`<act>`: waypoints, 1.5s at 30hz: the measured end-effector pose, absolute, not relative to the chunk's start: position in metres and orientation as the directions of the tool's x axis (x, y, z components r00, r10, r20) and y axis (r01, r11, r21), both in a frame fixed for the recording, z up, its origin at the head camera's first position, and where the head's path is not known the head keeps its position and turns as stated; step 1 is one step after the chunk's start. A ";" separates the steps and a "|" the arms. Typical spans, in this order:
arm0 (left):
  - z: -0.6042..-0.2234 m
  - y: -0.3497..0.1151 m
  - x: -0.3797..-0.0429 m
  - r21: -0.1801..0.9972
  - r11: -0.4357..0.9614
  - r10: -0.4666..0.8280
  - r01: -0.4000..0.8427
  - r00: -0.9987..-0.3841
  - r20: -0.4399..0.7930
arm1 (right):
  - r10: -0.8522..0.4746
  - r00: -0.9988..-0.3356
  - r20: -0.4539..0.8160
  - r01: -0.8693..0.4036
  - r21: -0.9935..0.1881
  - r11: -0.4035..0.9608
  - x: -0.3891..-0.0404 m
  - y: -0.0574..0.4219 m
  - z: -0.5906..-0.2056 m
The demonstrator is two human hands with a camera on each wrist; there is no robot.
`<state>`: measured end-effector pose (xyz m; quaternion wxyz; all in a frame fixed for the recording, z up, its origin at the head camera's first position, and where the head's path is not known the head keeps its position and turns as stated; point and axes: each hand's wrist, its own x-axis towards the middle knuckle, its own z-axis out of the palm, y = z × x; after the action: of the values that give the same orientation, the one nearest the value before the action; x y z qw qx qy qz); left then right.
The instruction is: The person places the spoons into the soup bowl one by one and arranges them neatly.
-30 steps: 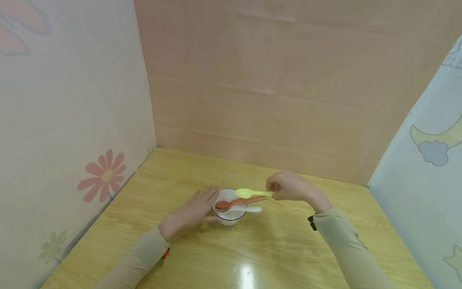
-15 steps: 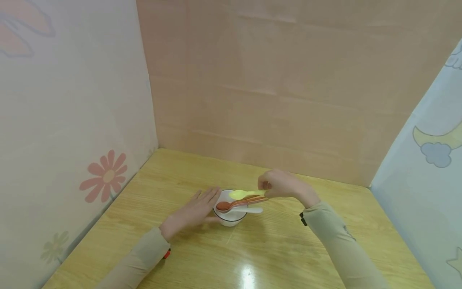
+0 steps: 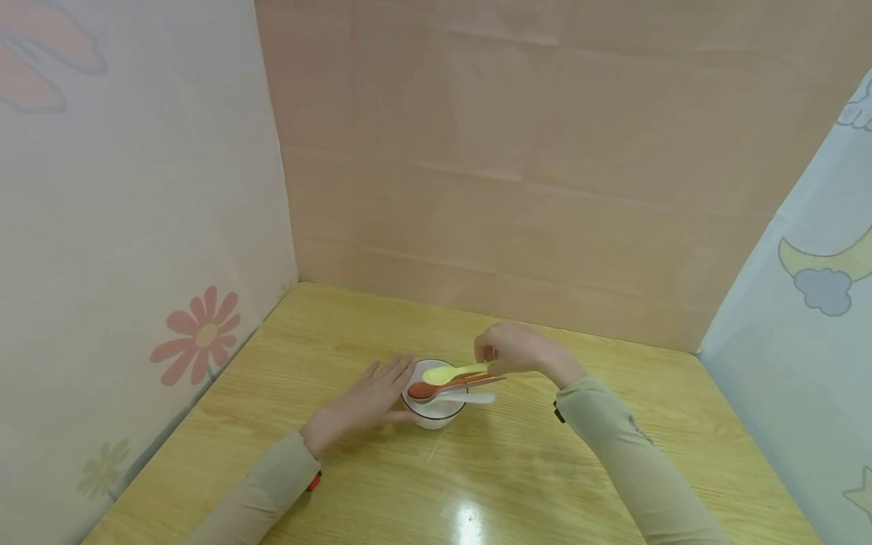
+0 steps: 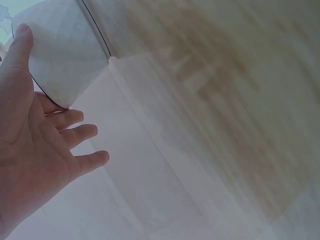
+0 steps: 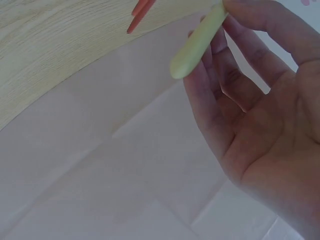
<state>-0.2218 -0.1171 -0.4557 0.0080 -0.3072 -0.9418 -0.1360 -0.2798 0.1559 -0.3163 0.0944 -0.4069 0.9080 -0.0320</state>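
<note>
A white bowl with a dark rim [image 3: 436, 422] stands on the table. My left hand [image 3: 373, 392] rests against its left side, fingers mostly straight; in the left wrist view the thumb lies along the wall of the bowl [image 4: 65, 47]. Thumb and fingertips of my right hand [image 3: 521, 350] pinch the handle of a yellow spoon [image 3: 443, 375], whose head hangs over the bowl. Inside lie reddish-orange spoons [image 3: 421, 390] and a white spoon [image 3: 481, 397], handles jutting out over the right rim. The right wrist view shows the yellow handle's end [image 5: 192, 52] near red handle tips [image 5: 141, 15].
The wooden table [image 3: 559, 469] extends on all sides of the bowl. A tan backdrop [image 3: 490, 189] rises behind it. Printed sheets stand at left [image 3: 204, 189] and right [image 3: 804, 363].
My right hand has moved left with the yellow spoon, bringing its head further over the bowl and slightly lower. The left hand and the bowl keep their place.
</note>
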 end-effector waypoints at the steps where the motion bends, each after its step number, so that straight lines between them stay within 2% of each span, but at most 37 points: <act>1: -0.456 -0.117 -0.222 0.252 0.773 0.577 0.581 -0.811 0.100 | -0.745 -0.650 -0.149 -0.733 -0.136 0.667 -0.281 0.155 -0.317; 27: -0.458 -0.117 -0.222 0.258 0.773 0.569 0.580 -0.813 0.124 | -0.685 -0.680 -0.261 -0.678 -0.133 0.723 -0.291 0.132 -0.329; 45: -0.460 -0.120 -0.224 0.296 0.768 0.567 0.568 -0.818 0.098 | -0.671 -0.686 -0.284 -0.662 -0.140 0.736 -0.301 0.126 -0.340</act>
<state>-0.2237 -0.1196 -0.4599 0.0015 -0.3020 -0.9401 -0.1579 -0.3013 0.1255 -0.3401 0.1596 -0.3630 0.9179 -0.0131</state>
